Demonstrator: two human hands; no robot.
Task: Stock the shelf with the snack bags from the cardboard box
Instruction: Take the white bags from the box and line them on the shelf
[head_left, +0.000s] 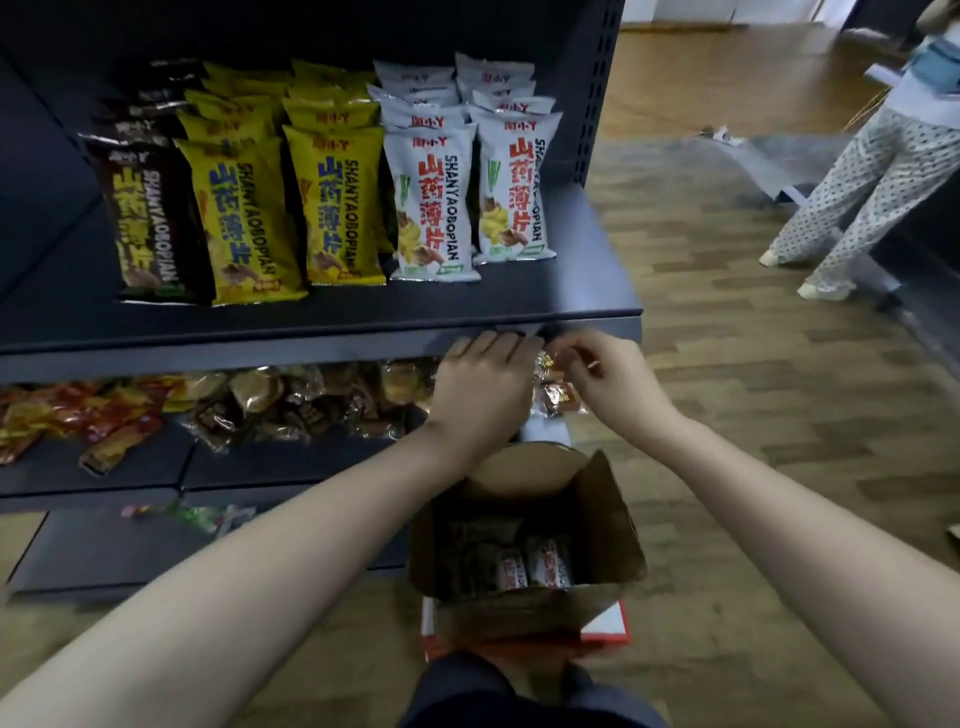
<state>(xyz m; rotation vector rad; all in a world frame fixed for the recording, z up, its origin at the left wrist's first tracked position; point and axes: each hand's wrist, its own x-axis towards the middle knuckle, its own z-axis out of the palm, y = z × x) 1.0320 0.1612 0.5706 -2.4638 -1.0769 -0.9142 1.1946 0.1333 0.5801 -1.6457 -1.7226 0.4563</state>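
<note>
While the upper shelf (571, 306) overhangs both hands, the left hand (485, 387) lies flat, the right hand (608, 379) pinches a snack bag (558, 397); more fill the cardboard box (613, 514).

Yellow bags (291, 202), white bags (467, 192), dark navy shelf (322, 317), brown cardboard box (608, 519), polka-dotted trousers (862, 192).

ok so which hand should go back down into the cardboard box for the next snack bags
Probably the left hand. It lies flat with straight fingers on the shelved packets, apparently holding nothing, almost directly above the open cardboard box. The right hand is pinching small snack bags at the middle shelf's end.
</note>
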